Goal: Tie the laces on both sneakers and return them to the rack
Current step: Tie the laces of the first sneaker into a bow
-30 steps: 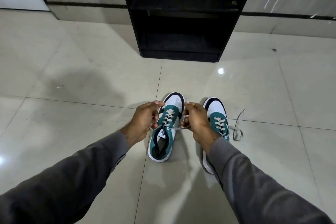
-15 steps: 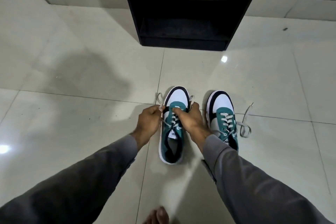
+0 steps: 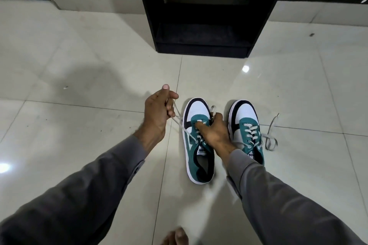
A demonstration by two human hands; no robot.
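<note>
The left hand (image 3: pixel 156 114) pinches a taut white lace (image 3: pixel 184 127) of the left teal-and-white sneaker (image 3: pixel 198 141) on the floor while the right hand (image 3: pixel 214 131) seemingly grips the other end, so uneven pulling could slip the knot.

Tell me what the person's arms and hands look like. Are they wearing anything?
Both arms are covered by long grey sleeves that reach the wrists. The left sleeve has a cuff with a small button. The right sleeve is the same plain grey. The left hand and right hand are bare: no gloves, rings or watch show.
</note>
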